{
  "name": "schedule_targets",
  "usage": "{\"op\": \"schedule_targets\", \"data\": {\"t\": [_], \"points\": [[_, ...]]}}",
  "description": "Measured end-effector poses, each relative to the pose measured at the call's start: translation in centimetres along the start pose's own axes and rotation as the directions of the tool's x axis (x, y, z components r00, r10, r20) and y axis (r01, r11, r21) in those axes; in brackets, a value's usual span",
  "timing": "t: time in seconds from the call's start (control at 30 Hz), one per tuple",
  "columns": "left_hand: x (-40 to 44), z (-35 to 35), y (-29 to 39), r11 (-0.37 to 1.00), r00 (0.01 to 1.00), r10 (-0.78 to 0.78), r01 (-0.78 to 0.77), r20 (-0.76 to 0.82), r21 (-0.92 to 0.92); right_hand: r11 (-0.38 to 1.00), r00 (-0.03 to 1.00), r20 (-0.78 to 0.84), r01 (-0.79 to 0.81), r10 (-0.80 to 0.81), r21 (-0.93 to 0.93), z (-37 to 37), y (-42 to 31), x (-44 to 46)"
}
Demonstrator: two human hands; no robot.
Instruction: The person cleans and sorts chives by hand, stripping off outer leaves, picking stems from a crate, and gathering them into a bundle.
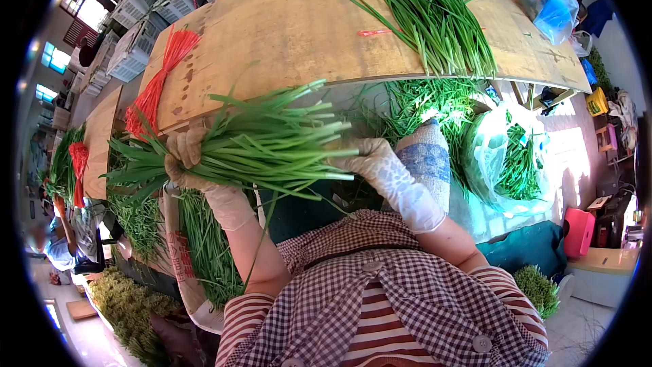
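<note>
Both my hands wear pale gloves. My left hand [187, 156] is wrapped round a loose bunch of long green stalks [272, 143], near its leafy end. The bunch lies sideways in the air in front of my body, close to the table's near edge. At the pale cut ends, my right hand [373, 160] has its fingers closed on the stalk tips; some fingertips are hidden. Another pile of green stalks [435, 20] rests on the wooden table [272, 34], over a red tie [375, 32]. A bundle of red ties [163, 81] hangs over the table's left edge.
Below the table on the right stands a plastic bag of greens [509, 163]. A crate of greens [210, 245] is at my lower left. White crates [136, 51] are stacked at the back left. A person [61, 245] works at the far left. A red stool [578, 231] stands right.
</note>
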State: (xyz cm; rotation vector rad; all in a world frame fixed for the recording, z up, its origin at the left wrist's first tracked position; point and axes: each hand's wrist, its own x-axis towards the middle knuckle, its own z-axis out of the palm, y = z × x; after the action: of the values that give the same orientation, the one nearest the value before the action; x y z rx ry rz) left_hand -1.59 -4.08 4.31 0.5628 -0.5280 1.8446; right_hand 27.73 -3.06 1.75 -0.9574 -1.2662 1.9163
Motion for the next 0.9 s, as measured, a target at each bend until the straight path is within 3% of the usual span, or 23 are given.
{"op": "schedule_targets", "data": {"t": [0.1,0.17,0.2,0.27,0.33,0.37,0.47,0.57,0.6,0.7,0.73,0.83,0.87,0.9], "points": [[-0.4,0.6,-0.3,0.994,0.999,0.025,-0.02,-0.041,0.109,0.996,0.996,-0.055,0.07,-0.074,-0.059,-0.6,0.4,-0.4],[-0.4,1.2,0.4,0.992,1.0,0.016,-0.016,0.004,0.124,0.934,0.941,-0.11,0.295,-0.321,-0.203,-2.7,0.0,-0.7],[-0.3,1.2,0.8,0.991,1.0,0.011,-0.015,0.028,0.13,0.978,0.938,-0.297,0.134,-0.177,-0.159,-3.1,-1.4,-1.0],[-0.4,0.5,2.1,0.996,0.998,0.037,-0.04,0.042,0.076,0.99,0.926,-0.376,-0.029,-0.025,-0.136,-3.3,-2.6,-1.5],[-0.4,0.6,1.8,0.997,0.999,0.031,-0.034,0.043,0.067,0.972,0.982,-0.186,-0.033,-0.012,-0.233,-3.4,-2.5,-1.9],[-0.4,0.5,1.4,0.996,0.999,0.008,-0.01,0.035,0.085,0.947,0.995,-0.053,0.061,-0.081,-0.317,-2.8,-1.8,-1.6],[-0.3,1.2,-1.0,0.992,1.0,0.012,-0.01,-0.018,0.126,0.998,0.989,0.131,-0.056,0.061,-0.042,-1.2,-1.1,-0.8],[-0.5,0.6,-0.4,0.984,0.998,0.053,-0.047,-0.033,0.173,0.993,0.973,0.205,-0.114,0.106,0.029,-0.3,-1.5,-1.3],[-0.4,0.5,-0.3,0.981,0.998,0.064,-0.058,-0.027,0.186,0.99,0.98,0.149,-0.124,0.133,-0.07,-0.1,-1.3,-1.1],[-0.5,0.7,-0.7,0.97,0.992,0.119,-0.107,-0.045,0.22,0.993,0.99,0.106,-0.101,0.094,0.067,0.2,0.8,-0.4],[-0.6,0.6,-0.7,0.971,0.992,0.115,-0.101,-0.053,0.219,0.983,0.982,0.104,-0.164,0.155,0.084,0.3,1.0,-0.3],[-0.8,0.4,-1.0,0.967,0.987,0.123,-0.096,-0.101,0.235,0.996,0.996,0.065,-0.062,0.066,-0.065,0.7,2.9,0.1],[-1.0,0.5,-1.2,0.963,0.981,0.138,-0.101,-0.134,0.251,0.958,1.0,0.0,-0.009,0.01,-0.286,0.5,3.1,-0.2],[-1.0,0.7,-1.5,0.957,0.974,0.154,-0.106,-0.167,0.268,0.889,0.983,-0.016,0.16,-0.184,-0.428,0.4,2.9,-0.2]]}}
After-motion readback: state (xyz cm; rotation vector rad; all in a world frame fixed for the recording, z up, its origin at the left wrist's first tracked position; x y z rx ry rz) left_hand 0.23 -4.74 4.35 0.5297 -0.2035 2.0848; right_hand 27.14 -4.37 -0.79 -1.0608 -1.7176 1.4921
